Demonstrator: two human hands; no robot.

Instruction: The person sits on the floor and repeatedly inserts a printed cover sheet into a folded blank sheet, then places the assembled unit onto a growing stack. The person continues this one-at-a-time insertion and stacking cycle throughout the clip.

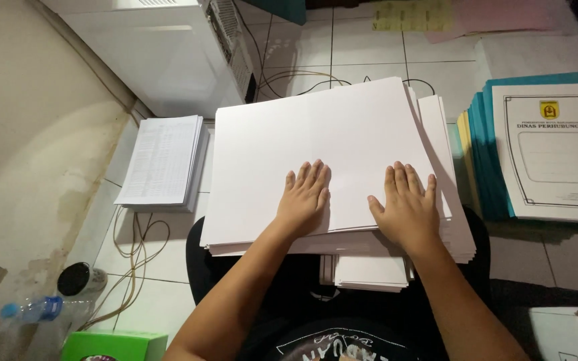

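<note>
White paper stack (pixel 316 134) under flat left hand (pixel 304 200), right hand (pixel 406 207).

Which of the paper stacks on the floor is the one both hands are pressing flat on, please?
The large blank white stack in the middle, under the left hand and right hand; the printed stack and teal-edged stack lie untouched beside it.

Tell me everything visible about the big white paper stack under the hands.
The paper stack is large blank white sheets, piled unevenly so lower edges fan out at the right and front. It lies flat over the person's lap and the tiled floor. The left hand and right hand press palms-down on its top sheet.
</note>
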